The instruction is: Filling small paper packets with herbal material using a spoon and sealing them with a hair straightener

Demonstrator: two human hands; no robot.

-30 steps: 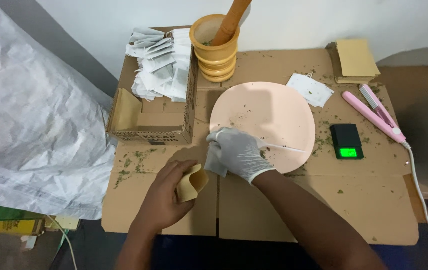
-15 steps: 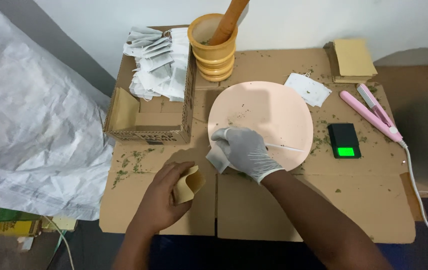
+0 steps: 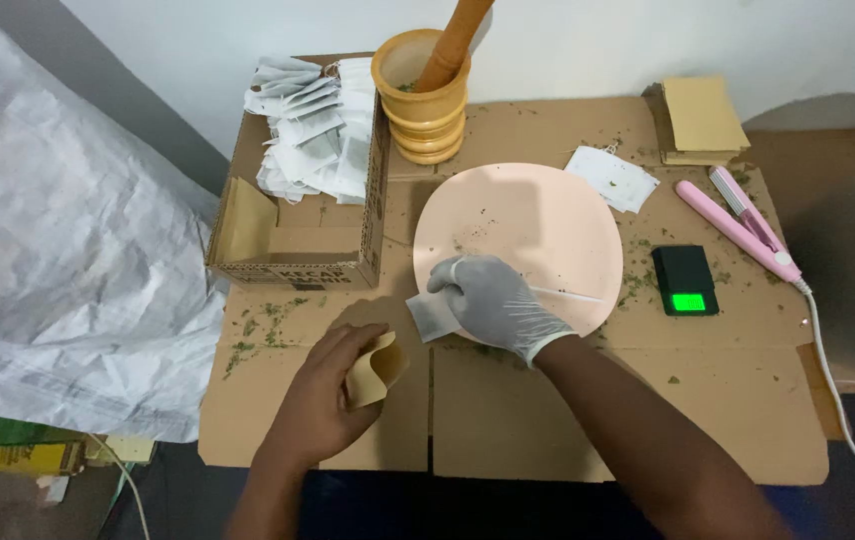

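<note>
Covering the bench (image 3: 508, 420), flat cardboard carries a box (image 3: 300, 240) of white sachets, a pink plate (image 3: 548, 215), a wooden mortar (image 3: 426, 100), a pink sealer (image 3: 738, 225) and a small scale (image 3: 686, 281). The gloved right hand (image 3: 493, 303) pinches a white sachet (image 3: 430, 316) at the plate's near-left edge. The bare left hand (image 3: 333, 390) grips a brown pouch (image 3: 376, 368) just below it.

A plate (image 3: 538, 215) lies centre, box (image 3: 300, 262) left, scale (image 3: 686, 281) right, mortar (image 3: 427, 100) behind.
</note>
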